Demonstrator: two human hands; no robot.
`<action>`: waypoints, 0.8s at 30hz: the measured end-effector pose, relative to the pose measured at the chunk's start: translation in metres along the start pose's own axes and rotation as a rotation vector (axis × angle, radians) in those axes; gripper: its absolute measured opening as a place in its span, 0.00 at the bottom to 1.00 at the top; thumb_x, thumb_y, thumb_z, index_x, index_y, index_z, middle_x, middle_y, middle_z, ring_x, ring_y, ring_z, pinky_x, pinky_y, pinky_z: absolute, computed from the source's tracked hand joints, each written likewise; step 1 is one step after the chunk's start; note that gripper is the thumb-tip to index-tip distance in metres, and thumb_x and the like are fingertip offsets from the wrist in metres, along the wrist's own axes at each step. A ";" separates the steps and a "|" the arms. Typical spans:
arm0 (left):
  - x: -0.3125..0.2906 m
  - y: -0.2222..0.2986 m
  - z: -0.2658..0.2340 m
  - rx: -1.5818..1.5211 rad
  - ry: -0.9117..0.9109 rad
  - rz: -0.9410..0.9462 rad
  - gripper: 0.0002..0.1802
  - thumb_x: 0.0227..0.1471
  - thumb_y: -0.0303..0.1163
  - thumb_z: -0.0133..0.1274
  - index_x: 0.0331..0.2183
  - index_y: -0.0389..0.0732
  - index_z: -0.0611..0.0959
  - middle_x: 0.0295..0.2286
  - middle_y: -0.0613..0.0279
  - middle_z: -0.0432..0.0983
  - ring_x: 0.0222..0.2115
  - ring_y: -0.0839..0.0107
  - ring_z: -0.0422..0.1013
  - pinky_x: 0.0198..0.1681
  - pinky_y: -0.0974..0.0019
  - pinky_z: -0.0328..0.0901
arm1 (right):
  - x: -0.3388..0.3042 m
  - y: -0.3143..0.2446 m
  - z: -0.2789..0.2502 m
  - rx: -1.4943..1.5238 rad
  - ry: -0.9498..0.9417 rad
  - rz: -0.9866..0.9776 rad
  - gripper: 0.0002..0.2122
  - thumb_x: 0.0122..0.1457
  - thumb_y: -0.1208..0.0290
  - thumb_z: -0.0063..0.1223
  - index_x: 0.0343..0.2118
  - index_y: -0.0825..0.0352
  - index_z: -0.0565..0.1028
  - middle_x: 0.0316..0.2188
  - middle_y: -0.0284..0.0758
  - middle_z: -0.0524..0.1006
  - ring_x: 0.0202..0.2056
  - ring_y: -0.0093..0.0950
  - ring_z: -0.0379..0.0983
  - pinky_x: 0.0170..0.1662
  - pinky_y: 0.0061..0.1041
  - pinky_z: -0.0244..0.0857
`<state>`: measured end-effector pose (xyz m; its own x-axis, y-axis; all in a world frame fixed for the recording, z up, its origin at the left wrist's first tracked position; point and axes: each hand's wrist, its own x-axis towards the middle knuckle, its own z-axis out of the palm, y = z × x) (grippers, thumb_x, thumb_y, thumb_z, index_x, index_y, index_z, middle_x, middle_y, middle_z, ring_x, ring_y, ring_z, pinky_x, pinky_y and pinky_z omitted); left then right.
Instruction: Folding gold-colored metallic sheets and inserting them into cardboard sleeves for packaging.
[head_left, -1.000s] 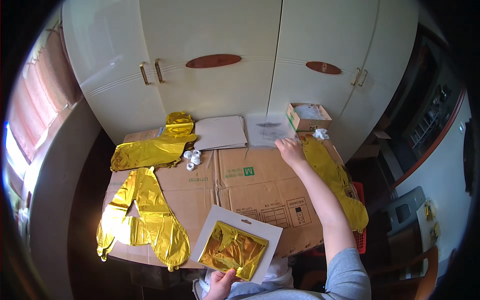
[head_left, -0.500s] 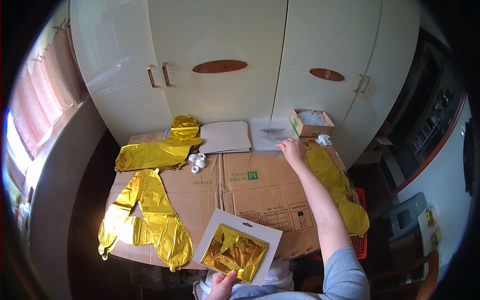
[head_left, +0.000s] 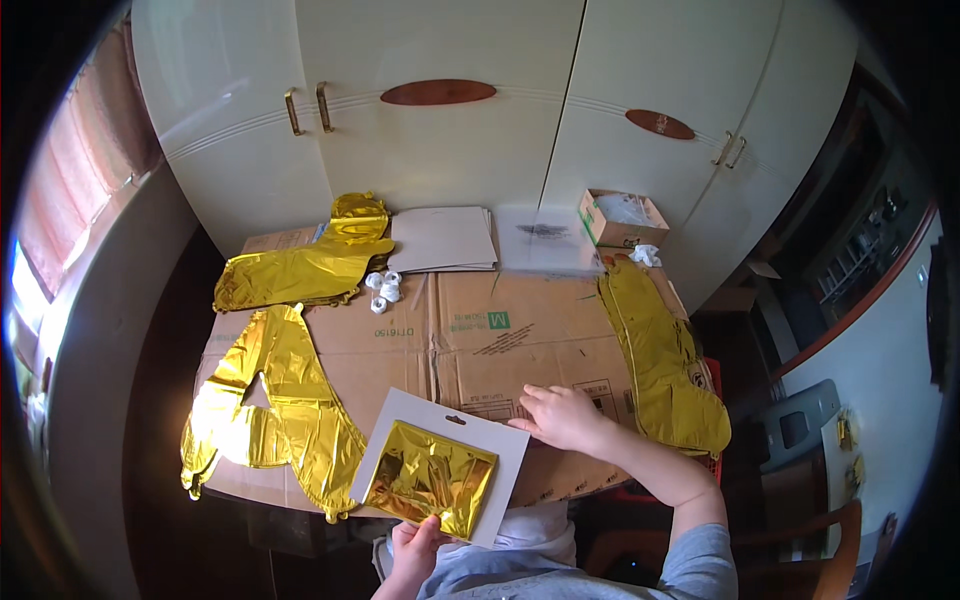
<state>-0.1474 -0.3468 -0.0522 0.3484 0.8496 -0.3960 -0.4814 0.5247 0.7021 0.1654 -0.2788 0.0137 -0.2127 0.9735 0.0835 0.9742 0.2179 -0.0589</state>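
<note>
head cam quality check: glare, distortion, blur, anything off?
Head view: strong fisheye, so the cabinet doors and cardboard edges bow, with a black vignette at the corners. Daylight from the window at the left edge blows out there. The gold foil balloons and the foil pack throw specular glare. Both hands, left and right, look sharp, without obvious motion blur.

Near the cardboard sheet's [head_left: 560, 330] front edge: a flat white card package [head_left: 440, 465] holding folded gold foil, pinched at its lower rim by the left hand [head_left: 415, 548], right hand [head_left: 565, 415] touching its upper right corner. At the back right corner, a small open tan box [head_left: 620, 217] with green trim. Just left of that, a clear plastic sleeve [head_left: 548, 240], lying flat.
</note>
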 end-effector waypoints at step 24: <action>0.001 -0.011 -0.006 0.352 0.081 0.295 0.14 0.63 0.29 0.47 0.37 0.26 0.80 0.32 0.54 0.80 0.32 0.70 0.77 0.40 0.61 0.76 | 0.039 -0.028 0.019 0.205 0.163 0.013 0.01 0.57 0.74 0.50 0.29 0.64 0.72 0.24 0.36 0.76 0.28 0.37 0.78 0.29 0.32 0.73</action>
<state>-0.1463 -0.3511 -0.0641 0.1674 0.9685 -0.1844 -0.2435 0.2219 0.9442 0.1281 -0.2459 0.0000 -0.1689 0.9561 0.2396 0.9376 0.2309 -0.2602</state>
